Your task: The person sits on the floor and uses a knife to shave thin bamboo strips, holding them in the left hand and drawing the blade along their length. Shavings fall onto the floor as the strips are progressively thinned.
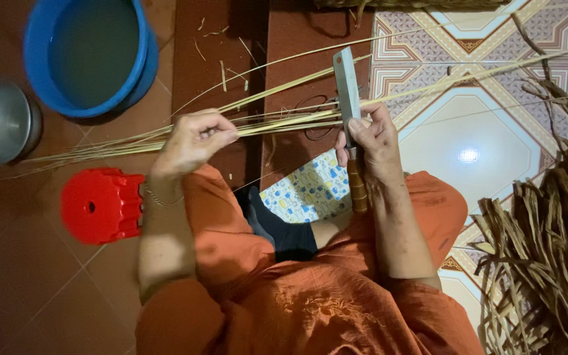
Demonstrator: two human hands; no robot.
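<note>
Landmark: the knife [346, 89], held upright in the right hand [371, 141], blade pointing away from the person. The strips [284, 118] cross the blade and run left of the knife to the left hand [195, 141], and right of it over the floor [481, 144]. Far left of the knife stands the basin [90, 52]; the bowl [1, 121] lies left of the basin. The stool [103, 205] sits below the left hand. The heap [547, 250] lies right of the knife, nearer the person.
</note>
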